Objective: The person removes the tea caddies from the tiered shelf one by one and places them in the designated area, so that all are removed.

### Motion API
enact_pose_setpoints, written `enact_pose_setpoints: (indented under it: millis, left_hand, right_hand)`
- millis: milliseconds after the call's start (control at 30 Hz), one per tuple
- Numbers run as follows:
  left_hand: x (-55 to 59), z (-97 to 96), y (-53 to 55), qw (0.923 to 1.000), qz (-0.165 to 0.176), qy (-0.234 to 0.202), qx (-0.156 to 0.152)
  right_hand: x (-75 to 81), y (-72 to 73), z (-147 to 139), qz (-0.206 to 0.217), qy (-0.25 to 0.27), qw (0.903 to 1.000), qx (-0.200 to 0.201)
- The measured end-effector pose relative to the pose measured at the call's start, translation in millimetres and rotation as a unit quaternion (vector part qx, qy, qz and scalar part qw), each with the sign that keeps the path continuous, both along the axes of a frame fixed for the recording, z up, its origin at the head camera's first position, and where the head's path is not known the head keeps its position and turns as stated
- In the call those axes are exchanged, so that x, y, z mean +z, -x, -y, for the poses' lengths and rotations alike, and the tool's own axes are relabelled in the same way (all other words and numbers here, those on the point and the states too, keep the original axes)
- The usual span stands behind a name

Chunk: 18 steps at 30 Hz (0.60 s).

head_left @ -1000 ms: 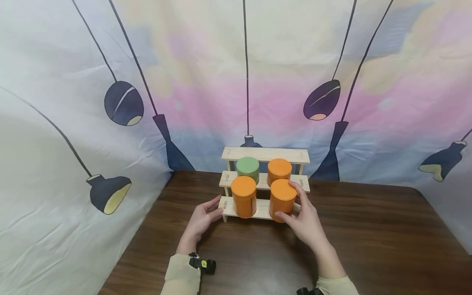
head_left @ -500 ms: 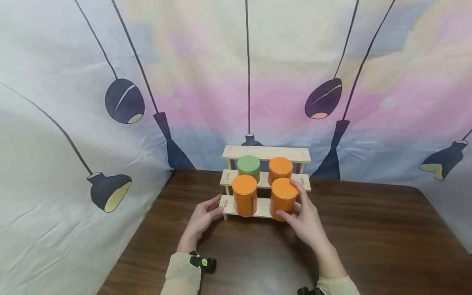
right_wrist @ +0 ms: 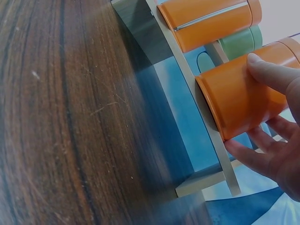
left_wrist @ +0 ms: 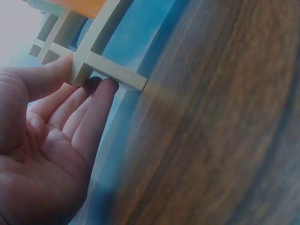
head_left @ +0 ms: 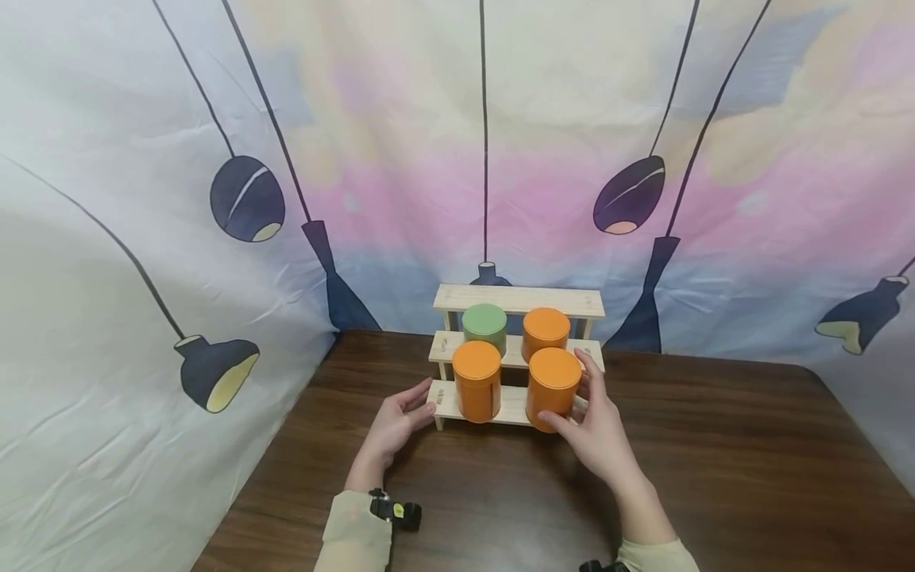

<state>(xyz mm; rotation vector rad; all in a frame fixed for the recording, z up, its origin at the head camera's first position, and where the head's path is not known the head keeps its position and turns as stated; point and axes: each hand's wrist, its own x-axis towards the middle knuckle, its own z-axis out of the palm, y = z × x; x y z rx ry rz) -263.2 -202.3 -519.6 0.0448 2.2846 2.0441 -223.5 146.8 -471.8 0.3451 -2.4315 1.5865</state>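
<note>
A small three-tier wooden rack [head_left: 520,300] bears several round canisters. On its middle step are a green canister [head_left: 484,324] and an orange canister [head_left: 546,330]; two more stand upright on the lowest step, the left orange canister [head_left: 476,383] and the right orange canister [head_left: 554,389]. My left hand [head_left: 395,425] pinches the left end of the lowest step, thumb on top. My right hand [head_left: 600,437] is around the right front canister. Its thumb [right_wrist: 269,75] lies on the canister's side, the other fingers reach behind, and the index finger stands slightly off the lid.
The rack stands on a dark brown wooden table [head_left: 486,492], near its back edge. Behind and to the left hangs a cloth backdrop [head_left: 400,119] printed with lamps. A small black camera [head_left: 407,515] sits on the left wrist.
My right index finger has moved from the lid's edge to just beside it, to the right. The left hand still pinches the rack. The view has shifted slightly.
</note>
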Motion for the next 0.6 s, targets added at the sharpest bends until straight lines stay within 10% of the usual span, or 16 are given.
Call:
enact_pose_setpoints:
  millis: [600]
  left_hand:
    - [-0.4, 0.9, -1.0, 1.0, -0.002, -0.004, -0.007]
  right_hand:
    - [1.0, -2.8, -4.7, -0.026, -0.015, 0.9995, -0.011]
